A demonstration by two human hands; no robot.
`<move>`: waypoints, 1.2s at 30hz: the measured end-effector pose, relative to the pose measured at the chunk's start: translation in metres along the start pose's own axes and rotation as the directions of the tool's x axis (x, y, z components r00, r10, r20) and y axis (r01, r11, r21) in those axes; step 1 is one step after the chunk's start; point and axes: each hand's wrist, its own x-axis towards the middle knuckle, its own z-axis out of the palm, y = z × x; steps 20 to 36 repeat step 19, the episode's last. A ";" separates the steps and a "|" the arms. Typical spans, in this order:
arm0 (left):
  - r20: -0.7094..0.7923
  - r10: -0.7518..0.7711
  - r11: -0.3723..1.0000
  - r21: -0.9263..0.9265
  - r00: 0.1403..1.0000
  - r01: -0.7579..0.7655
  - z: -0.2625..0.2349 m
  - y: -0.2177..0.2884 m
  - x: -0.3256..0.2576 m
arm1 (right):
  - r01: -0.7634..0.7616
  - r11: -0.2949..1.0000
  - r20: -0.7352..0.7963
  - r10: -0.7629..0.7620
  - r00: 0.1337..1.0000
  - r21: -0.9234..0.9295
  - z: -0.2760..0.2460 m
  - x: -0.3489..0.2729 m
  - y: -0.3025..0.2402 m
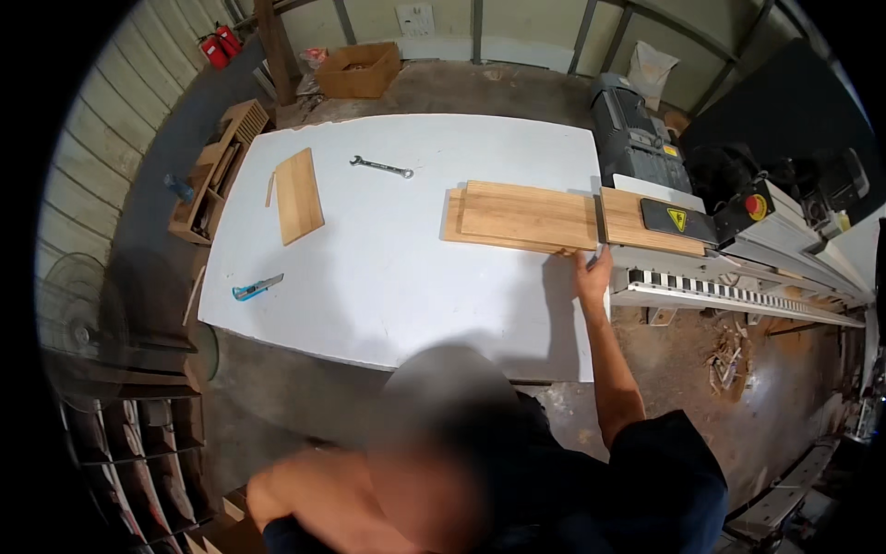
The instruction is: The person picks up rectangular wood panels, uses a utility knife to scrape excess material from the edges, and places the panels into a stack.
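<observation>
My right hand (593, 274) is at the near right corner of a stack of light wooden boards on the white table. Its thumb lies against the near edge and a finger is at the right end, so it grips the corner of the top wooden board (528, 212). Beneath, a lower board (454, 222) sticks out to the left. Just right of the stack, another wooden board (626, 222) lies on the machine's feed, partly under a black guard (660, 217). My left arm (309, 494) is bent at the lower left; its hand is hidden.
On the white table (415, 277) lie a wrench (381, 167), a blue utility knife (258, 288), a wooden board (300, 198) and a thin strip (269, 189). The machine has a red stop button (757, 206) and a chain conveyor (729, 288). A fan (83, 332) stands left.
</observation>
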 end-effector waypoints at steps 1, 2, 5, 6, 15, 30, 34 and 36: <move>-0.207 -0.144 0.989 -0.069 0.968 0.132 -0.019 -0.033 0.004 | -0.093 0.994 0.027 0.092 0.995 0.050 -0.002 0.006 0.006; -0.395 -0.319 0.948 -0.144 0.861 0.285 -0.036 -0.071 0.010 | -0.201 0.963 0.153 0.175 0.973 0.177 -0.009 0.016 0.014; -0.696 -0.609 0.727 -0.299 0.381 0.618 -0.076 -0.247 0.013 | -0.273 0.934 0.076 0.263 0.962 0.232 0.000 0.023 -0.011; -0.764 -0.586 0.656 -0.251 0.270 0.712 -0.085 -0.317 0.011 | -0.162 0.957 -0.081 0.186 0.979 0.239 0.006 0.025 0.000; -0.656 -0.753 0.579 -0.619 0.056 0.532 -0.086 -0.436 0.038 | -0.351 0.925 0.119 0.336 0.934 0.145 0.010 0.015 -0.023; -0.691 -0.721 0.601 -0.585 0.053 0.544 -0.073 -0.438 0.023 | -0.478 0.863 0.232 0.437 0.869 0.163 0.001 0.010 -0.025; -0.691 -0.721 0.601 -0.585 0.053 0.544 -0.073 -0.438 0.023 | -0.478 0.863 0.232 0.437 0.869 0.163 0.001 0.010 -0.025; -0.691 -0.721 0.601 -0.585 0.053 0.544 -0.073 -0.438 0.023 | -0.478 0.863 0.232 0.437 0.869 0.163 0.001 0.010 -0.025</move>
